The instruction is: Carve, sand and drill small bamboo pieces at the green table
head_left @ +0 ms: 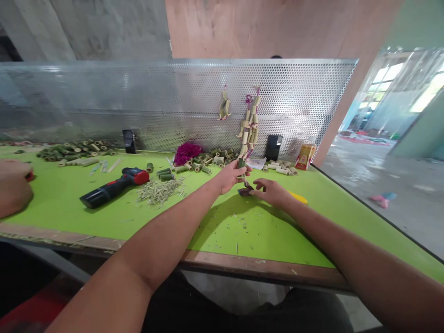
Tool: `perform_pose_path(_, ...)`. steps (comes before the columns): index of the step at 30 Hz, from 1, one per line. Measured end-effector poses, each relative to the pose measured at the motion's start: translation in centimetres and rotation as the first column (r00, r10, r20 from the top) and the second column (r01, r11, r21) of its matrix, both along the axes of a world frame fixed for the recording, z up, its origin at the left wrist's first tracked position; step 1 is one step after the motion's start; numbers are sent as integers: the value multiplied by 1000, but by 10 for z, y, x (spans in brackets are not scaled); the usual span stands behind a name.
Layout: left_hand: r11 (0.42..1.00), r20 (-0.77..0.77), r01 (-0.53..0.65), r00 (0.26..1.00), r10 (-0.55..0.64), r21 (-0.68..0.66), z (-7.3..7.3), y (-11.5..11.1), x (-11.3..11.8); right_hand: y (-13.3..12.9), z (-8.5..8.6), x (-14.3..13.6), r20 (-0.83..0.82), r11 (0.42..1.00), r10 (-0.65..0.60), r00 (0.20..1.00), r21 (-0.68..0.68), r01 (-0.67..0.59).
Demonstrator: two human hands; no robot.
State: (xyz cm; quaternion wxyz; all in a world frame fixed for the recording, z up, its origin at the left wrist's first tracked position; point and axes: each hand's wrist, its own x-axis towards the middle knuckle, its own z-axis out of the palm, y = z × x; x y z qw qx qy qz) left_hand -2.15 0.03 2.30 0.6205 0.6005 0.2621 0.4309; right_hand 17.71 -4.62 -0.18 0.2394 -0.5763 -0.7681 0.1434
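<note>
My left hand [231, 177] is closed around a short green bamboo piece [242, 163], held upright above the green tabletop [222, 231]. Just to its right, my right hand [270, 191] has its thumb and fingers pressed on a small dark tool [244, 191], whose thin tip points up at the lower end of the bamboo. The tool's full shape is too small to make out. Small chips and slivers lie on the tabletop below my hands.
A black and red power tool [116, 187] lies left beside a pile of shavings [159, 190]. Behind are bamboo pieces [72, 150], purple string [187, 152], two phones and a bottle [305, 155]. Another person's hand [14, 187] rests far left. Bamboo strings hang on the perforated metal panel [298, 92].
</note>
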Motion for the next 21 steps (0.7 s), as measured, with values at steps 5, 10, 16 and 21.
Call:
perform_pose_path(5, 1000, -107, -15, 994, 16, 5, 1, -2, 0, 11, -9, -1, 111, 988, -151, 982, 60, 145)
perform_pose_path(10, 982, -222, -132, 962, 159, 132, 2, -1, 1, 18, -2, 13, -50, 940, -310, 949, 130, 314)
perform_pose_path(16, 883, -438, -81, 845, 306, 462, -2, -4, 5, 7, 6, 12, -241, 930, -25, 970, 350, 111)
perform_pose_path(21, 783, -508, 68, 795, 332, 618, -6, -9, 15, 6, 3, 6, -170, 940, -9, 985, 335, 66)
